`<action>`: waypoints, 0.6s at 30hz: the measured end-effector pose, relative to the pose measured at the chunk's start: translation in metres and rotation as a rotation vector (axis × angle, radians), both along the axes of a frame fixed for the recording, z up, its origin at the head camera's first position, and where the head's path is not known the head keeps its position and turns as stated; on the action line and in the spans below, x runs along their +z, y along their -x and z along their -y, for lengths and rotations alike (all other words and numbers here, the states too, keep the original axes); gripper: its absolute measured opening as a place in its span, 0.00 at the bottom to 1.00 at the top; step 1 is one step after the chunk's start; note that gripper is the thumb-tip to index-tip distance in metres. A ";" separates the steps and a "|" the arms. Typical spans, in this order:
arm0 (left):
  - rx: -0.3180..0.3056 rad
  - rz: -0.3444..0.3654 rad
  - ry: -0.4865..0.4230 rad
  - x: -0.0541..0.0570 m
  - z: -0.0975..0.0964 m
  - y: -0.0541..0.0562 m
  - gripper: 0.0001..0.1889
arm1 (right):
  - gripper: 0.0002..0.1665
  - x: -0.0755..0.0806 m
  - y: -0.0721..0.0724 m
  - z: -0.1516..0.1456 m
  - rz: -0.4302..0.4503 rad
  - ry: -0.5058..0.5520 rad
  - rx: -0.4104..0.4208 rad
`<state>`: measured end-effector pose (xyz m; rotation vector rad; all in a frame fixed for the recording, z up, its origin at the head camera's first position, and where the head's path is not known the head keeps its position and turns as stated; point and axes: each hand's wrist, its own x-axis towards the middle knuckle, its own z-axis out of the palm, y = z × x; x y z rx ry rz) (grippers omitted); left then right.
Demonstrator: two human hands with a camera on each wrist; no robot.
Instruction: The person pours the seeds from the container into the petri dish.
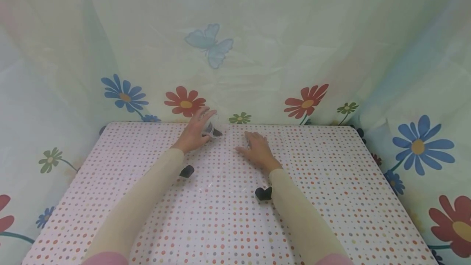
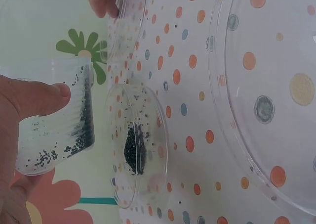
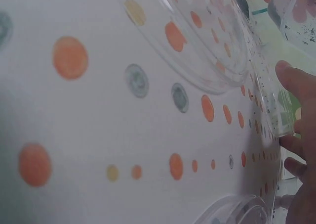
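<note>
My left hand (image 1: 194, 132) grips a clear plastic cup (image 2: 54, 120) near the table's back edge, thumb along its side. The cup is tilted, with black granules (image 2: 86, 112) gathered along one side of it. Beside it on the table is a round clear dish (image 2: 160, 135) with a pile of black granules (image 2: 132, 150) in it. To the right, my right hand (image 1: 259, 150) holds another clear container (image 3: 270, 103) by its edge, thumb on one side and fingers on the other. A few dark specks show on that container.
A large clear round dish (image 2: 222, 80) lies nearer my body. Another clear dish edge (image 3: 217, 209) shows low in the right wrist view. Black heart-shaped pieces (image 1: 187, 171) appear beside my wrists. The dotted tabletop (image 1: 235, 224) meets flowered fabric (image 1: 257, 93) at the back.
</note>
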<state>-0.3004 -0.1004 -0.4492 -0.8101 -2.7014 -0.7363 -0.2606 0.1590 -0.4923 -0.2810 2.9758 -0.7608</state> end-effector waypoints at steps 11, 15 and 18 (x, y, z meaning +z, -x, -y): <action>-0.004 0.010 -0.005 0.001 -0.006 -0.001 0.49 | 0.46 0.000 0.002 -0.001 0.004 0.011 -0.013; -0.014 0.003 -0.001 -0.001 -0.008 0.002 0.49 | 0.46 -0.001 0.002 -0.001 0.004 0.015 -0.014; -0.014 -0.002 0.004 -0.001 -0.009 0.003 0.50 | 0.46 -0.001 0.001 -0.001 0.001 0.018 -0.014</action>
